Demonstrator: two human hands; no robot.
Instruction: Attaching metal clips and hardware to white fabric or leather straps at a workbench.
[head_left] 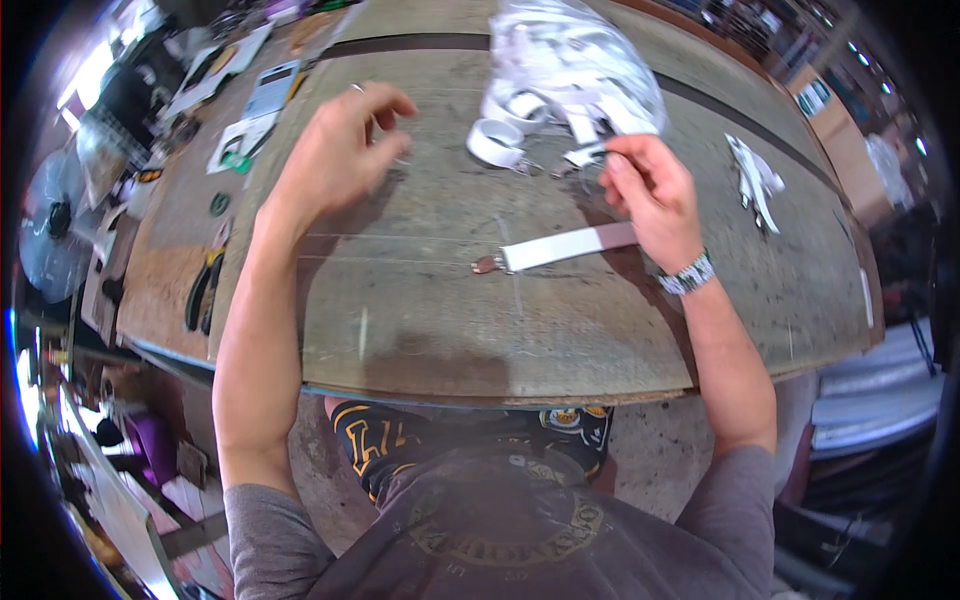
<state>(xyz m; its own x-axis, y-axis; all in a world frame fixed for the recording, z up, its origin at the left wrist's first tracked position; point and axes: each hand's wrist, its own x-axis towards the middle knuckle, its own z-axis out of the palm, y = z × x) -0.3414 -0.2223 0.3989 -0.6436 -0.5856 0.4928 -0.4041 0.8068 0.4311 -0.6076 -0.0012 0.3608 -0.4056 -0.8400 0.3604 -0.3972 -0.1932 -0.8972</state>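
Observation:
My right hand [655,190] is closed in a pinch, its thumb and fingertips on the end of a white strap [583,157] in front of a clear plastic bag [640,75] full of similar straps. Below that hand, a single white strap [555,248] lies flat on the wooden table, a metal clip at its left end. The strap's right end runs in shadow toward my right wrist. Left of the bag, my left hand [345,150] hovers above the tabletop with fingers loosely curled and apart from the thumb, holding nothing. A looped white strap [495,143] spills from the bag's mouth.
A small bunch of white straps [752,182] lies on the table's right side. On the left bench are pliers [205,290], a roll of green tape [236,161] and papers. A fan [62,225] stands far left, and a cardboard box [825,120] at the right edge.

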